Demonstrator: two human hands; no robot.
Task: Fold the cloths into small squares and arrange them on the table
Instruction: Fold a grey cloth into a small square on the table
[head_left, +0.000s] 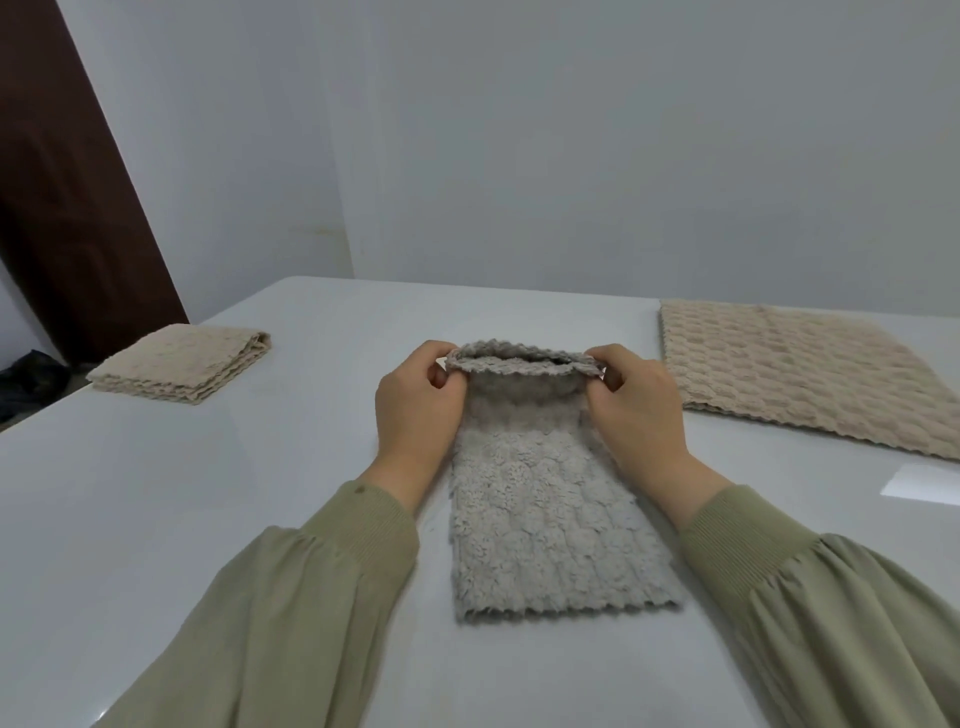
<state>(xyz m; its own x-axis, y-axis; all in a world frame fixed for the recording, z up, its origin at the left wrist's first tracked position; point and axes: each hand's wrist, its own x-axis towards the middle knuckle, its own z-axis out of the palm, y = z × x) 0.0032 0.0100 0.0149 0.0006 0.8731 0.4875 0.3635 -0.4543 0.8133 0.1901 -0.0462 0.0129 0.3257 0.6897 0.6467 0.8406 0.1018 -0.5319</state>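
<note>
A grey fluffy cloth (550, 525), folded into a long strip, lies on the white table (182, 493) in front of me. Its far end is lifted off the table and curls toward me. My left hand (415, 410) pinches the far left corner of that end. My right hand (639, 410) pinches the far right corner. The near end of the strip rests flat on the table. A beige cloth (182, 364) folded into a small square sits at the far left. An unfolded beige cloth (800, 374) lies flat at the far right.
A white slip of paper (924, 483) lies near the right edge. A grey wall stands behind the table, and a dark brown door (62, 182) is at the left. Dark objects (31, 379) lie on the floor past the table's left edge.
</note>
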